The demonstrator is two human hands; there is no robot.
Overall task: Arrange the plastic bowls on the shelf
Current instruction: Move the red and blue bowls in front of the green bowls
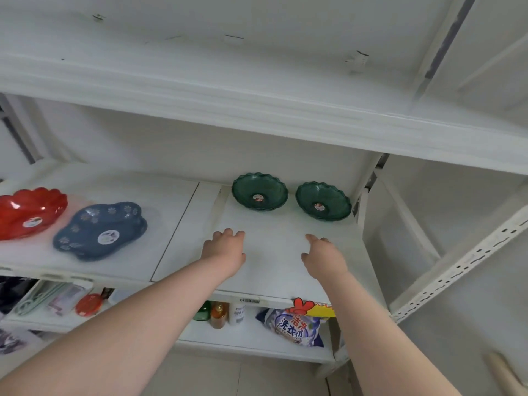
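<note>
Head view: two green bowls (pixel 259 191) (pixel 323 200), glossy, scalloped, side by side at shelf (pixel 183 224) rear. Left hand (pixel 224 248), right hand (pixel 324 257) below them, fingers loosely spread, empty. Red bowl (pixel 28 211) cut off at left edge; blue dish (pixel 100 230) blurred.

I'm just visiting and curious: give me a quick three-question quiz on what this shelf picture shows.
1. True or false: the left hand and right hand are both empty.
2. Which bowl lies closest to the red bowl? A) blue bowl B) left green bowl C) right green bowl
3. Fill in: the two green bowls sit at the ___ of the shelf, beyond the hands.

Key: 1 true; 2 A; 3 back.
</note>
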